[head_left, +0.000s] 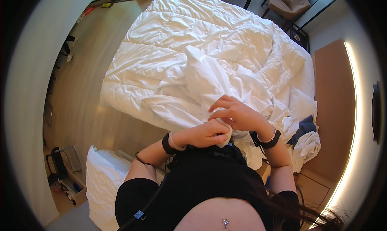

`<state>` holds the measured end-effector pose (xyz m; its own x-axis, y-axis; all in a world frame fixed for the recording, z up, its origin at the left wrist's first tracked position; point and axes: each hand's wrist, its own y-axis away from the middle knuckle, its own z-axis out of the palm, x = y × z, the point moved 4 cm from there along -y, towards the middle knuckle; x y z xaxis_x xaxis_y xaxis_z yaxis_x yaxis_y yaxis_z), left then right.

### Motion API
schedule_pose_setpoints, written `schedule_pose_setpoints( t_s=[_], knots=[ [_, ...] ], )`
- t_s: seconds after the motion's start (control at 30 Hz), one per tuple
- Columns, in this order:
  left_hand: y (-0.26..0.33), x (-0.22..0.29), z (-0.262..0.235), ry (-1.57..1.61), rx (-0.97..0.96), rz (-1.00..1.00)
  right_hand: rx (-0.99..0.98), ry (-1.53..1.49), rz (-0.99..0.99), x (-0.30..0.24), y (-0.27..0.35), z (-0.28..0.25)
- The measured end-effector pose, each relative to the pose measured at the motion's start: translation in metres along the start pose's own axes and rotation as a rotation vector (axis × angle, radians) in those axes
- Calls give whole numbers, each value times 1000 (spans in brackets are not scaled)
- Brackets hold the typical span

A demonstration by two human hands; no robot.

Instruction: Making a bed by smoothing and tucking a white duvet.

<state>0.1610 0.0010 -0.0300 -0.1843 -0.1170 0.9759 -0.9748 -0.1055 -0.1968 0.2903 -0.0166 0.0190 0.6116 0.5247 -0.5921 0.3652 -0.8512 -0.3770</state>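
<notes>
A piece of white bedding cloth point(203, 71) rises to a point in front of me and runs down to my hands, close to my waist. My left hand point(209, 133) is closed in a fist around its near end, a bunched bit of cloth showing beside the knuckles. Just above and to the right, my right hand point(238, 113) rests against the same cloth with its fingers curved and spread apart; its thumb is partly hidden. Beneath and beyond lies a rumpled white quilt point(161, 41), stitched in rows, spread over the bed.
Crumpled white linen point(307, 146) and a dark blue cloth point(305, 128) lie at the bed's right side, near a brown headboard point(334, 78). A white pillow point(105, 182) is behind me at left. An open suitcase point(70, 182) sits on the wooden floor point(92, 69). A chair point(288, 7) stands far right.
</notes>
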Motion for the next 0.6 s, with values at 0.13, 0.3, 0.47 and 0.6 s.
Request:
schedule_pose_setpoints(
  t_s=[0.13,0.3,0.47,0.6],
  knots=[
    [3,18,3,104,-114,-43,-638,-230,104,16,14,25],
    [22,27,-4,-58,-5,-136,-897,-475,288,21,49,60],
    [34,33,4,-72,5,-207,-993,-319,489,30,64,74],
    [46,5,-7,-24,38,-342,-358,337,343,42,43,36]
  ],
)
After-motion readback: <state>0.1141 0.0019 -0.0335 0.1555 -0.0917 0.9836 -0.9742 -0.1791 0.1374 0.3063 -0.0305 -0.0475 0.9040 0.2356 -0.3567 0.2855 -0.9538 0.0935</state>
